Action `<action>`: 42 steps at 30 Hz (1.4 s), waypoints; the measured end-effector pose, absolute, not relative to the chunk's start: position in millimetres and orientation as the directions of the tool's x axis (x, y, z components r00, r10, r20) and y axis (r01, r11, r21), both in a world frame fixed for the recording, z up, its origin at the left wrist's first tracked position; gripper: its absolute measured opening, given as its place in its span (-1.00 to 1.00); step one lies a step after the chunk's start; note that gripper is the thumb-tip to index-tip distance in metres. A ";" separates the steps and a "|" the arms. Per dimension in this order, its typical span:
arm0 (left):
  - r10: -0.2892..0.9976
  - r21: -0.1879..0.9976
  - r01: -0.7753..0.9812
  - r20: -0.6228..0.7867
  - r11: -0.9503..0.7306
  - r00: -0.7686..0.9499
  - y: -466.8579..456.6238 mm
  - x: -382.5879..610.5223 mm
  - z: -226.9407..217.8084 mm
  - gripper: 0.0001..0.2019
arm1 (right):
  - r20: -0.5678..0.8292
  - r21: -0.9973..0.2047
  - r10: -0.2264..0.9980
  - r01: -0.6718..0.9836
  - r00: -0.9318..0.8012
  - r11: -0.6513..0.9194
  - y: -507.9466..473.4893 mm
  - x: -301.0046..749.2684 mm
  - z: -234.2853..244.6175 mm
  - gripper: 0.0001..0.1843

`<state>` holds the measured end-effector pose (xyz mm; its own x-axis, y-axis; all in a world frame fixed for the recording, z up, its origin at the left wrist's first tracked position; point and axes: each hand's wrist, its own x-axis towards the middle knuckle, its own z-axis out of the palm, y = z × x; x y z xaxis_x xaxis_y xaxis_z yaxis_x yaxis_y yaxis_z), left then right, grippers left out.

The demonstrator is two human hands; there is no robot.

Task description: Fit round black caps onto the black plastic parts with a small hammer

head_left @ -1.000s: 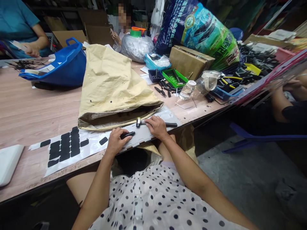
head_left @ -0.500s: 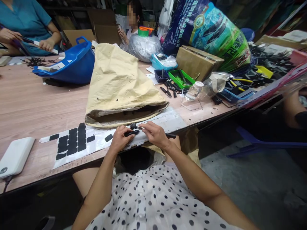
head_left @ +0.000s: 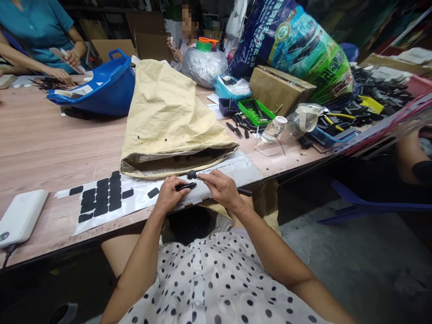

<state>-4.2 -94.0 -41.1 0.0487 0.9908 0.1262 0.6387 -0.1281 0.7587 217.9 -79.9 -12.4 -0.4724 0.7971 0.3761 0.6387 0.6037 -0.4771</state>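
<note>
My left hand (head_left: 170,194) is closed on a small black part (head_left: 186,185), pressed down on a white sheet (head_left: 232,170) at the table's near edge. My right hand (head_left: 221,188) grips a small hammer; its round head (head_left: 192,174) hovers just above the black part and the black handle end (head_left: 245,192) sticks out to the right. Black adhesive pads (head_left: 103,198) lie in rows on white backing paper left of my hands. A tan paper sack (head_left: 165,121) lies just beyond, its open mouth facing me.
A white power bank (head_left: 20,217) sits at the near left. A blue basket (head_left: 101,87), a green tray (head_left: 254,110), a cardboard box (head_left: 278,87), a clear jar (head_left: 274,128) and piles of black parts (head_left: 367,96) crowd the far side. Two other people sit at the back.
My right hand picked the hammer up off the sheet and brought its head over the black part. The view shifted slightly left; the co-worker's hands at far left moved.
</note>
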 end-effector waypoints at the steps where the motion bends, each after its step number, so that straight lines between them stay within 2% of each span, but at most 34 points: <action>1: 0.991 0.759 0.639 0.123 -0.125 0.049 -94.0 -4.3 -41.0 -0.90 | 0.370 -0.473 0.799 0.643 -0.475 0.602 -80.1 219.1 -13.4 -0.65; 5: 0.993 0.756 0.645 0.112 -0.112 0.041 -94.0 -3.9 -40.2 -0.88 | 0.337 -0.470 0.815 0.666 -0.472 0.580 -80.2 224.0 -17.6 -0.67; 11: 0.991 0.712 0.691 0.124 -0.121 0.045 -94.8 -4.2 -38.8 -0.84 | 0.400 -0.502 0.834 0.670 -0.380 0.547 -60.2 232.0 -19.8 -0.66; 17: 0.989 0.666 0.733 0.130 -0.138 0.069 -96.6 -5.3 -38.0 -0.78 | 0.388 -0.340 0.816 0.756 -0.429 0.559 -28.7 240.8 -39.8 -0.72; 20: 0.989 0.662 0.737 0.127 -0.139 0.072 -98.1 -4.7 -36.7 -0.76 | 0.401 -0.305 0.811 0.772 -0.427 0.558 -25.2 241.9 -49.6 -0.71; 38: 0.977 0.622 0.756 0.180 -0.205 0.117 -99.4 -4.9 -36.3 -0.87 | 0.390 -0.312 0.827 0.787 -0.405 0.532 -29.5 237.7 -50.1 -0.71; 42: 0.954 0.645 0.708 0.254 -0.288 0.156 -113.6 1.3 -27.0 -0.89 | 0.368 -0.325 0.841 0.792 -0.398 0.517 -29.6 236.4 -47.2 -0.71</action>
<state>1.3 -113.6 -27.0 0.1565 0.9544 0.2542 0.7082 -0.2878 0.6447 236.4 -29.6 -47.2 -0.3977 0.8406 0.3678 0.7922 0.5168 -0.3245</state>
